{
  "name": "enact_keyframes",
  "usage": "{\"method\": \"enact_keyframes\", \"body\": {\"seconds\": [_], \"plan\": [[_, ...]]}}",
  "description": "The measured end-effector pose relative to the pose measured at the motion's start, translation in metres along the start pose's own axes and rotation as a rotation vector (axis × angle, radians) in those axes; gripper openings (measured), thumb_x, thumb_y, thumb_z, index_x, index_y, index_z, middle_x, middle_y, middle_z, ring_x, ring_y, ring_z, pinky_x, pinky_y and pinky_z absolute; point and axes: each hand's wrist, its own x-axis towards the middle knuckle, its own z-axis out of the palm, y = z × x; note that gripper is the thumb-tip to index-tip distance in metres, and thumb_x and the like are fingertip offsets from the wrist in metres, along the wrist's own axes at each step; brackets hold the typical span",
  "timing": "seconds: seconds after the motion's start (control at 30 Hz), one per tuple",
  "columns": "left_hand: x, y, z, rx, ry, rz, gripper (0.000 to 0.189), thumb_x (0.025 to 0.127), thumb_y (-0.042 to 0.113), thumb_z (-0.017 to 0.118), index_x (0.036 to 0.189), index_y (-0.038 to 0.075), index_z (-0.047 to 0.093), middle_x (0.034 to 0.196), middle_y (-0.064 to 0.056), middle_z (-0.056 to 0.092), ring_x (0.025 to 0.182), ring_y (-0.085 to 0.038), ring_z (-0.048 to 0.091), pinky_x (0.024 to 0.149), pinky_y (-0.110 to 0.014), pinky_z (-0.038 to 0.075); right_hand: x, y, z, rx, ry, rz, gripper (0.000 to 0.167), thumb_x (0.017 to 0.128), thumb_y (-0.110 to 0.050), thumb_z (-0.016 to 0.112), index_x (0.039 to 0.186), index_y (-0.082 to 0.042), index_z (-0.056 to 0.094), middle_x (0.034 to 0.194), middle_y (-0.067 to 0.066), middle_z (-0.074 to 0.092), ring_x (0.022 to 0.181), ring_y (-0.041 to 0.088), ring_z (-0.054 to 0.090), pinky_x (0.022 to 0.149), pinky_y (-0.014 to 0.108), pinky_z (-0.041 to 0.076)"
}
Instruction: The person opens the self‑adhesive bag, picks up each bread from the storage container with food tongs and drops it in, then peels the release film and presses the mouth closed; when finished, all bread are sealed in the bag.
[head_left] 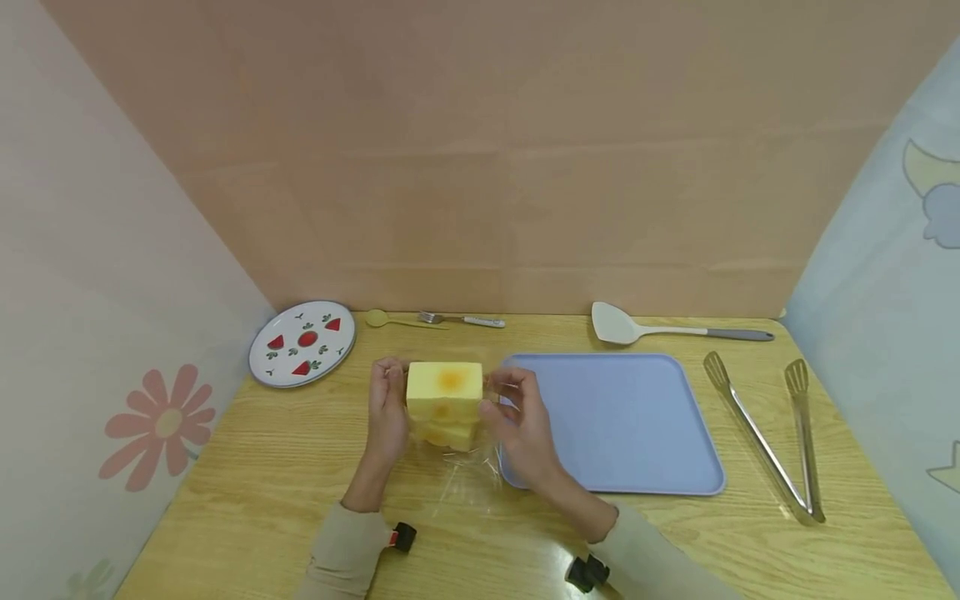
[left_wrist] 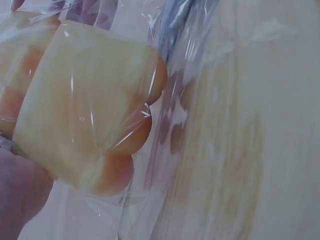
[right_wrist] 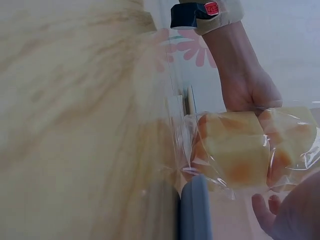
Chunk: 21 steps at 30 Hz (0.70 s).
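Between the two hands is a clear plastic bag of bread (head_left: 446,382), pale yellow blocks with browned patches. My left hand (head_left: 387,408) holds the bag along its left side. On the opposite side, my right hand (head_left: 524,425) has its fingers curled at the plastic. Loose, shiny film hangs below the bread towards the person. From the left wrist, the bread (left_wrist: 90,105) shows rounded brown edges through the wrapping. In the right wrist view, two bread pieces (right_wrist: 235,155) sit side by side in the bag, the left hand (right_wrist: 252,92) behind them.
A blue tray (head_left: 615,425) lies right of the bag, its left edge near the right hand. Metal tongs (head_left: 765,442) are further right. A spatula (head_left: 637,329), fork (head_left: 465,319), spoon (head_left: 382,318) and strawberry-patterned plate (head_left: 288,362) line the wooden table's back.
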Motion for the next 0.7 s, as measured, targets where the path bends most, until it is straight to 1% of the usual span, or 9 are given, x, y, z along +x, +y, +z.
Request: {"method": "enact_keyframes", "body": {"seconds": [0.07,0.13,0.23,0.3,0.37,0.47,0.57,0.67,0.7], "plan": [[0.0004,0.0002,0.0001,-0.018,0.011,0.005,0.018,0.123,0.016,0.03,0.112,0.008,0.041,0.112,0.001,0.053,0.106,-0.005,0.056,0.097,-0.019,0.049,0.0004,0.0007,0.0007,0.042,0.05,-0.028,0.047,0.103,0.0,0.067,0.141,0.007,0.041,0.145,0.029,0.05,0.135,0.038,0.06,0.104,0.03,0.06],[0.0007,-0.0001,-0.0006,-0.025,0.011,0.001,0.019,0.123,0.018,0.029,0.113,0.008,0.041,0.114,0.001,0.058,0.108,-0.005,0.061,0.096,-0.019,0.052,0.0009,0.0013,0.0013,0.048,0.099,-0.046,0.045,0.102,0.001,0.068,0.138,0.007,0.043,0.144,0.029,0.049,0.133,0.04,0.062,0.099,0.028,0.062],[0.001,-0.0006,-0.0021,-0.024,0.008,-0.013,0.02,0.123,0.023,0.029,0.116,0.009,0.041,0.117,-0.001,0.064,0.108,-0.009,0.067,0.089,-0.02,0.056,0.0019,0.0015,0.0018,-0.015,0.142,-0.074,0.03,0.102,0.001,0.071,0.126,0.007,0.053,0.139,0.029,0.054,0.13,0.042,0.065,0.095,0.029,0.064],[0.0015,-0.0012,-0.0027,-0.026,0.012,-0.012,0.019,0.123,0.023,0.03,0.116,0.009,0.041,0.117,-0.001,0.063,0.11,-0.01,0.066,0.09,-0.02,0.056,0.0029,0.0022,0.002,-0.079,0.145,-0.095,0.018,0.103,0.001,0.073,0.116,0.005,0.062,0.134,0.028,0.059,0.126,0.039,0.067,0.091,0.029,0.065],[0.0019,-0.0017,-0.0028,-0.034,0.017,-0.008,0.018,0.123,0.022,0.03,0.116,0.009,0.041,0.117,0.0,0.065,0.112,-0.01,0.067,0.092,-0.021,0.056,0.004,0.0033,0.0018,-0.136,0.129,-0.118,0.007,0.103,0.002,0.073,0.109,0.0,0.069,0.13,0.025,0.064,0.121,0.033,0.07,0.088,0.03,0.066],[0.0029,-0.0027,-0.0031,-0.057,0.02,0.013,0.016,0.123,0.021,0.033,0.114,0.009,0.041,0.115,-0.001,0.069,0.113,-0.011,0.067,0.096,-0.022,0.055,0.0053,0.0049,0.0013,-0.187,0.105,-0.145,0.009,0.103,0.005,0.073,0.104,-0.004,0.073,0.127,0.019,0.069,0.115,0.025,0.071,0.083,0.034,0.069],[0.0036,-0.0039,-0.0044,-0.073,0.011,0.036,0.014,0.123,0.02,0.037,0.114,0.01,0.042,0.113,-0.001,0.073,0.114,-0.012,0.067,0.099,-0.023,0.054,0.0064,0.005,0.0005,-0.212,0.083,-0.162,0.01,0.102,0.005,0.073,0.101,-0.005,0.073,0.125,0.015,0.07,0.111,0.021,0.071,0.079,0.038,0.07],[0.003,-0.0053,-0.0061,-0.061,-0.008,0.054,0.014,0.123,0.019,0.038,0.12,0.008,0.046,0.115,0.003,0.07,0.111,-0.009,0.065,0.096,-0.021,0.054,0.0072,0.004,0.0,-0.219,0.084,-0.155,0.011,0.102,0.005,0.073,0.1,-0.006,0.072,0.121,0.012,0.072,0.107,0.02,0.072,0.076,0.037,0.069],[0.0028,-0.0059,-0.0066,-0.043,-0.012,0.06,0.015,0.123,0.019,0.038,0.122,0.006,0.047,0.114,0.004,0.07,0.107,-0.008,0.064,0.092,-0.02,0.054,0.0073,0.0034,-0.0001,-0.217,0.084,-0.146,0.012,0.102,0.005,0.072,0.1,-0.006,0.071,0.12,0.012,0.072,0.106,0.021,0.073,0.074,0.036,0.069]]}}
